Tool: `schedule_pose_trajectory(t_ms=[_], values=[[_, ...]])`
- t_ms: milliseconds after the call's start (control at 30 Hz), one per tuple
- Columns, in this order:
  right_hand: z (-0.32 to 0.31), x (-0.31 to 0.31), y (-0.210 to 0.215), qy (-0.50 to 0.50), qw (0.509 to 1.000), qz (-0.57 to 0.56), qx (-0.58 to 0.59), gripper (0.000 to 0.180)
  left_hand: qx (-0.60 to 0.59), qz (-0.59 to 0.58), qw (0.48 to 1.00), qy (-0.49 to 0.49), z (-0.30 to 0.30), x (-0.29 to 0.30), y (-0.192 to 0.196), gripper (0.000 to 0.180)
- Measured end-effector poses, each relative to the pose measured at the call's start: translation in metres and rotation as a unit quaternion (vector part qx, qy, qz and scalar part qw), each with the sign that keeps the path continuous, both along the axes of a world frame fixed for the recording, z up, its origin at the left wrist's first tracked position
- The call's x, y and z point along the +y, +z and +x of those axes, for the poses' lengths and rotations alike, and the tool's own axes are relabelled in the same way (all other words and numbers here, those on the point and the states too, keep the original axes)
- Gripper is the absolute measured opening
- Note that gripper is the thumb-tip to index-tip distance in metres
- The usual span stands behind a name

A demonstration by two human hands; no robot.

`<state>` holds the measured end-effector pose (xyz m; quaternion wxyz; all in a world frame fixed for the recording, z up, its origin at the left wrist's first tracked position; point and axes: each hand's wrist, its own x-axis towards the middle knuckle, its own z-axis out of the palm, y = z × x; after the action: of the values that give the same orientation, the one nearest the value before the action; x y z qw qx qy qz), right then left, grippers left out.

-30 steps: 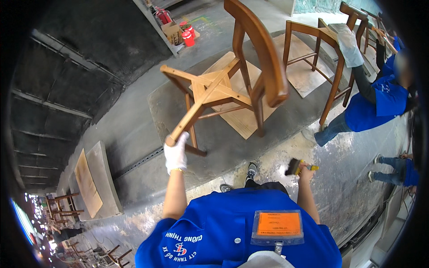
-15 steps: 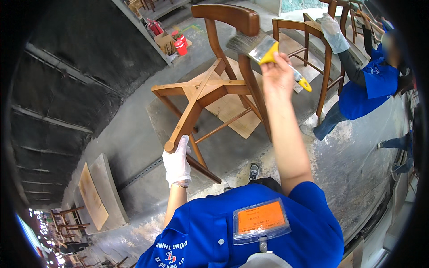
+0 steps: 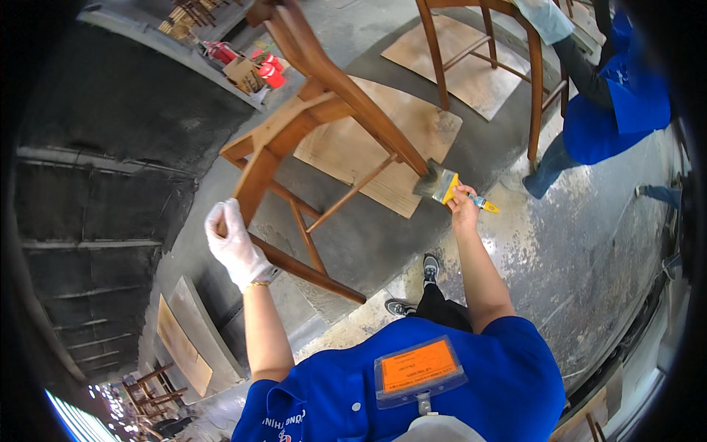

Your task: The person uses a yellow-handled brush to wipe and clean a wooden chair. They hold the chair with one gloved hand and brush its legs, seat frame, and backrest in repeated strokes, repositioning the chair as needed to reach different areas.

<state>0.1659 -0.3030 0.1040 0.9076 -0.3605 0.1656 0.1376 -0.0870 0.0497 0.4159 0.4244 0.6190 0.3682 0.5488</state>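
A wooden chair [image 3: 324, 125] tips over on the grey workshop floor [image 3: 383, 243], its legs angled toward the camera above a sheet of cardboard [image 3: 361, 151]. The person's left hand [image 3: 234, 243], in a white glove, keeps a closed grip on the end of one chair leg, steadying the frame at much the same tilt as half a second ago. The change is on the other side: the right hand [image 3: 464, 206], raised high in front of the chair back half a second ago, has now come down, and its closed grip brings the yellow-handled brush [image 3: 442, 184] to the lower end of a long slanting chair rail, bristles touching the wood. That suggests brushing of this rail is under way, with the rest of the frame still to cover. Behind, a co-worker in blue [image 3: 618, 96] bends to a second chair [image 3: 508, 66] on its own cardboard, and red buckets [image 3: 266, 68] stand by the wall.
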Motion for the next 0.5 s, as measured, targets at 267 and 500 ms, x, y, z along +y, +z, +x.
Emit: schedule_pose_trajectory(t_ms=[267, 500], values=[[0.033, -0.037, -0.102, -0.248, 0.949, -0.145, 0.131, 0.02, 0.077, 0.033, 0.996, -0.016, 0.061, 0.092, 0.019, 0.029], [0.05, 0.175, 0.122, -0.16, 0.906, -0.33, -0.211, 0.017, 0.09, 0.014, 0.996, -0.022, 0.096, 0.145, 0.021, 0.03]])
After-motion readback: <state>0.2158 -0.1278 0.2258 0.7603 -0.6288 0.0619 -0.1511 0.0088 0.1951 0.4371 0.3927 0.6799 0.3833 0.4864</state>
